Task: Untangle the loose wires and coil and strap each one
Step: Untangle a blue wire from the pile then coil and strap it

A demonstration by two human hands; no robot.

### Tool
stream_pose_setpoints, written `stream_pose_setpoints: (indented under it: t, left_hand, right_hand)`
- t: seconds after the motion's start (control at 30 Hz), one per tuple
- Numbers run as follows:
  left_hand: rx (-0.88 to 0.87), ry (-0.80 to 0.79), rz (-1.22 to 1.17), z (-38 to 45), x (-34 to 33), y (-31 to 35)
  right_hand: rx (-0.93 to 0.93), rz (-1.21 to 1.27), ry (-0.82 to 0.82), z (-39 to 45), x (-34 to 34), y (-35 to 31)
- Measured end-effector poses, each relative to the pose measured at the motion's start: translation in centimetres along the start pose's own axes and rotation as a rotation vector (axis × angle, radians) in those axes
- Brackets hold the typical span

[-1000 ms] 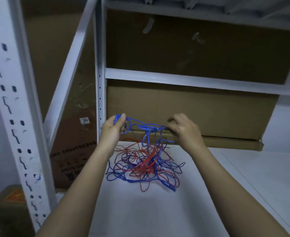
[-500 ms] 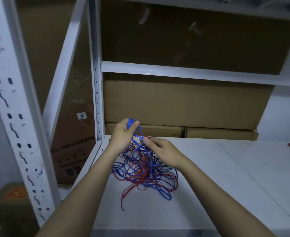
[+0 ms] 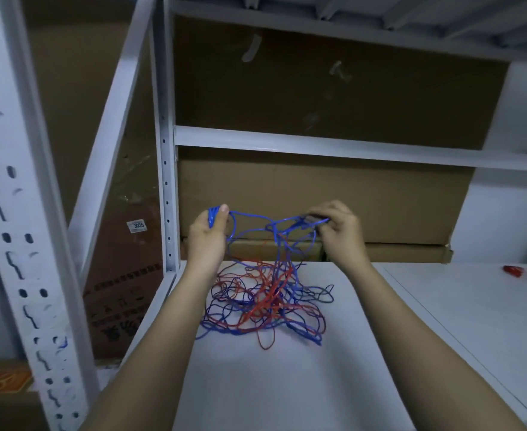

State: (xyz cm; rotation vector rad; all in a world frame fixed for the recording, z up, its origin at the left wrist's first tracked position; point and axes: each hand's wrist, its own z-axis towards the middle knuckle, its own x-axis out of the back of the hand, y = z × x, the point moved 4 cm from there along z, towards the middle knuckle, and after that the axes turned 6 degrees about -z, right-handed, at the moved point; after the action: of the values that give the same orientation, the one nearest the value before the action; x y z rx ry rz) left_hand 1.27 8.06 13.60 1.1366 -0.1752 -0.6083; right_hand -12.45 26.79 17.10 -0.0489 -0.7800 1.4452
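White metal shelving (image 3: 333,144), cardboard boxes (image 3: 318,194) behind, dim light

A small white sticker (image 3: 135,225) at centre left of the frame reads "3055"; smaller print beneath the number is too fine to make out. It sits on a brown cardboard box (image 3: 122,275) behind the white shelf upright. Lower on that same box, dark printed characters and handling symbols show, too blurred to read. At the lower left corner, an orange diamond label (image 3: 5,381) on another carton (image 3: 4,402) bears an unreadable mark.
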Motion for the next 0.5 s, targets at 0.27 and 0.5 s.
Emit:
stream_pose_setpoints:
  t: [0.27, 0.5]
  left_hand:
    - [0.125, -0.105, 0.116, -1.2, -0.5, -4.3]
    - [0.053, -0.163, 0.216, -1.2, -1.5, -4.2]
  right_hand:
    - [-0.21, -0.098, -0.598, -5.1, -3.5, 3.6]
    - [-0.228, -0.083, -0.567, -5.0, -4.5, -0.1]
